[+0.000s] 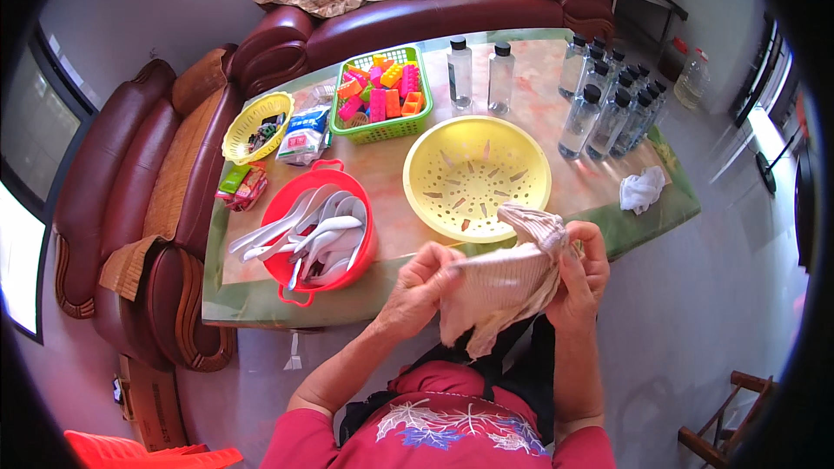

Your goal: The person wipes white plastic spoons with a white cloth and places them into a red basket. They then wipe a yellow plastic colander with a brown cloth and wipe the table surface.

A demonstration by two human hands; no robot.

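Between my two hands, off the table's near edge, hangs a crumpled beige ribbed cloth (508, 282). My left hand (421, 291) pinches its left side between thumb and fingers. The bunched right end is in the closed fingers of my right hand (578, 282). Just beyond the cloth sits a yellow colander (476, 175) with slots and holes in its bottom, and the cloth's top overlaps its near rim in the view. To the left, a red basin (369, 252) with handles holds several white spoons (330, 230).
A marble-patterned table (382, 174) carries a green basket (382, 130) of toy blocks, a yellow basket (230, 152), packets (304, 135), several clear black-capped bottles (578, 126) and a white crumpled cloth (641, 189). Dark red sofas (434, 19) stand behind and left. A wooden stool (725, 421) is at lower right.
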